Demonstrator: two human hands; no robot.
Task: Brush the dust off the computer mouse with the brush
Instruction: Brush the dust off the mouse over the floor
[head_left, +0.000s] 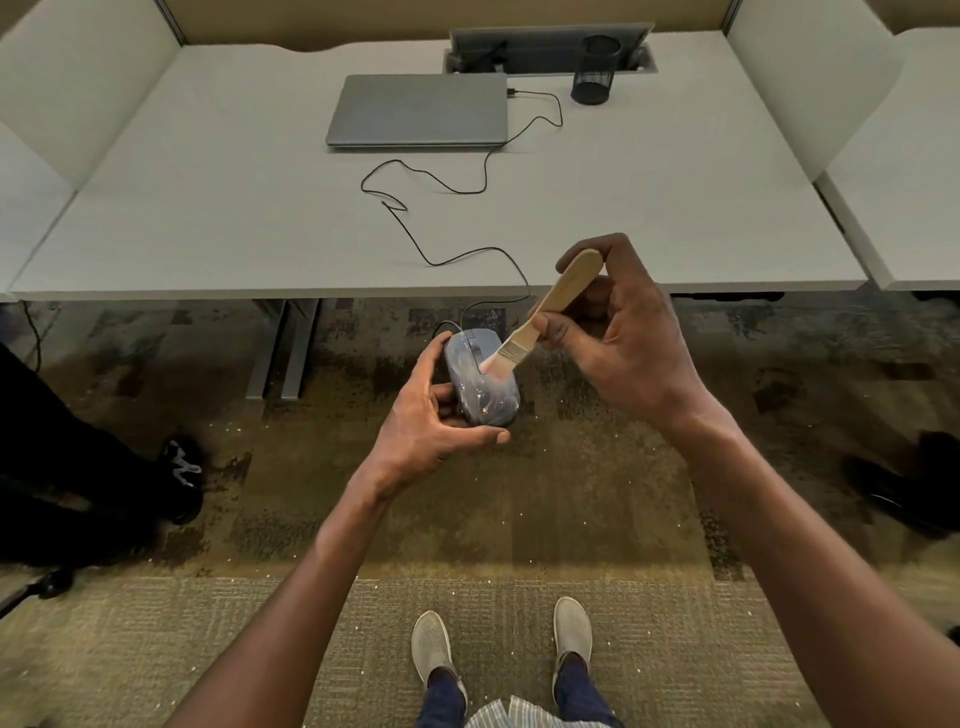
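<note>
A grey-blue wired computer mouse (485, 392), smeared with pale dust, is held in front of the desk edge, above the carpet. My left hand (428, 421) grips it from the left and underneath. My right hand (621, 338) holds a small brush (550, 306) by its light wooden handle. The pale bristles touch the top of the mouse near the scroll wheel. The mouse's black cable (447, 260) runs up over the desk edge to the closed laptop (418, 111).
The white desk (208, 218) carries the grey laptop and a black mesh pen cup (595, 70). White divider panels flank the desk. Another person's dark legs and shoe (179, 467) stand at left; a dark shoe (904, 483) at right. My own shoes stand on the carpet below.
</note>
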